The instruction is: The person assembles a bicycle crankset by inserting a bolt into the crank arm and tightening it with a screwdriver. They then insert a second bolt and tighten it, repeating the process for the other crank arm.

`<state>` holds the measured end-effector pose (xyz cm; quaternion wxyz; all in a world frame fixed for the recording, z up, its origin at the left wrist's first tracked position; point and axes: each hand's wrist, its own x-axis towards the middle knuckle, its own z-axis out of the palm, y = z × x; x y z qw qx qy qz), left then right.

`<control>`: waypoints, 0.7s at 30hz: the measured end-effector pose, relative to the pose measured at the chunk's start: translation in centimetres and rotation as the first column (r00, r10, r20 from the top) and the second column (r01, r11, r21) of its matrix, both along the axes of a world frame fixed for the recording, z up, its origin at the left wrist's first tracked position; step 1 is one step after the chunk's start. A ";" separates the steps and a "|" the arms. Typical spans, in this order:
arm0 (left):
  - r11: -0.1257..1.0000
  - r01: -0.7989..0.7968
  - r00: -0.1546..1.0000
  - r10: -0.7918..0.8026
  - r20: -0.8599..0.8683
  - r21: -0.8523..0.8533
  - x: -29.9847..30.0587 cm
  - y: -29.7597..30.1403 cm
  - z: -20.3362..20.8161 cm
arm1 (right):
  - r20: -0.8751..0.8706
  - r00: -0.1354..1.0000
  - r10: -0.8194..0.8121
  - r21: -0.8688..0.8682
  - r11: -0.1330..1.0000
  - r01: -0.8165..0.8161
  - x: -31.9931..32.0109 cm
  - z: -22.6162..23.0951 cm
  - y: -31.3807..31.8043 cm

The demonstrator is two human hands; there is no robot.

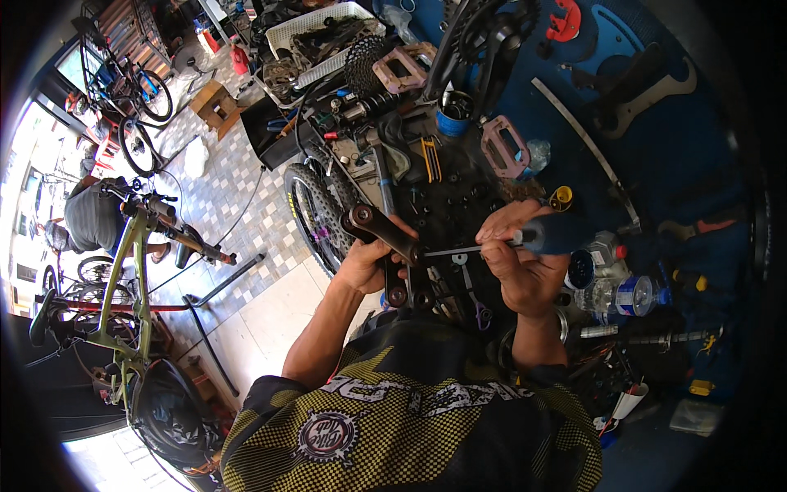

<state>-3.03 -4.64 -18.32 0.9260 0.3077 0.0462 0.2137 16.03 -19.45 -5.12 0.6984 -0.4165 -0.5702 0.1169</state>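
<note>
Workbench [656, 164], blue and crowded with tools, pedals and bottles, stands beside a tiled floor [238, 197] with bicycles. The left hand [369, 258] grips a black crank arm [385, 234] above the bench; the right hand [520, 254] closes on a screwdriver [525, 238] touching it.

Landmark: the crank arm [392, 239], held over the table's [656, 148] near edge. The left hand [366, 262] grips it from the left. To its right, touching its lower part, a screwdriver [525, 238] lies level in the right hand [520, 258]. Behind the crank arm, on the table, lie two pedals [502, 146], a cassette [365, 64] and a basket [316, 33]. A tyre [316, 215] stands just left of it; a bicycle [135, 271] stands far left on the floor [246, 312].
</note>
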 end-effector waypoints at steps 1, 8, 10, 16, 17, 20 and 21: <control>1.000 0.004 1.000 -0.004 -0.001 -0.011 0.0 -0.1 0.0 | -0.067 0.997 0.043 -0.048 0.998 -0.047 -0.1 0.3 -0.1; 0.996 -0.034 0.999 0.031 -0.035 -0.083 -0.5 -0.6 -0.7 | -0.248 0.931 0.268 -0.223 0.919 -0.325 0.1 1.3 -0.3; 0.996 -0.024 0.999 0.021 -0.042 -0.086 -0.6 -0.7 -0.7 | -0.232 0.948 0.216 -0.214 0.940 -0.266 -0.2 0.9 -0.1; 0.990 0.017 1.000 -0.016 0.013 -0.138 -0.8 -1.0 -0.3 | -0.272 0.956 0.109 -0.167 0.973 -0.159 -1.1 0.2 1.2; 0.992 -0.006 1.000 0.007 0.014 -0.126 -1.0 -0.9 -0.6 | -0.271 0.956 0.111 -0.166 0.973 -0.160 -0.8 0.1 1.5; 0.988 -0.060 0.998 0.058 -0.013 -0.144 -1.9 -0.5 -1.1 | -0.380 0.873 0.307 -0.019 0.941 -0.339 -0.4 0.6 1.7; 0.983 -0.070 0.997 0.065 -0.032 -0.173 -2.2 -0.4 -1.3 | -0.388 0.856 0.341 -0.006 0.928 -0.373 -0.4 0.9 1.8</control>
